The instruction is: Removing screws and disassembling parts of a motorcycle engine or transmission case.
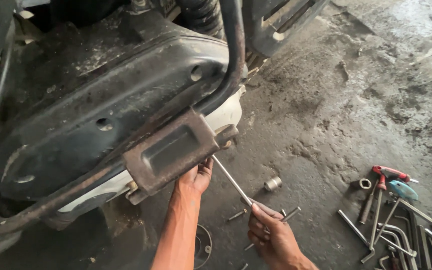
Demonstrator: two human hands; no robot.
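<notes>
My right hand grips the handle end of a long metal T-wrench whose shaft slants up-left under a scooter's engine cover. My left hand reaches up beneath a rusty rectangular footrest plate and steadies the far end of the wrench shaft; its fingertips are hidden behind the plate. The black dusty engine casing fills the upper left, with a white inner cover showing behind the plate. A black bent tube runs down to the plate.
On the stained concrete floor lie a small socket, loose bolts, a nut and several T-handle wrenches and hex keys at the right, one with a red grip, one blue. A round metal part lies between my arms.
</notes>
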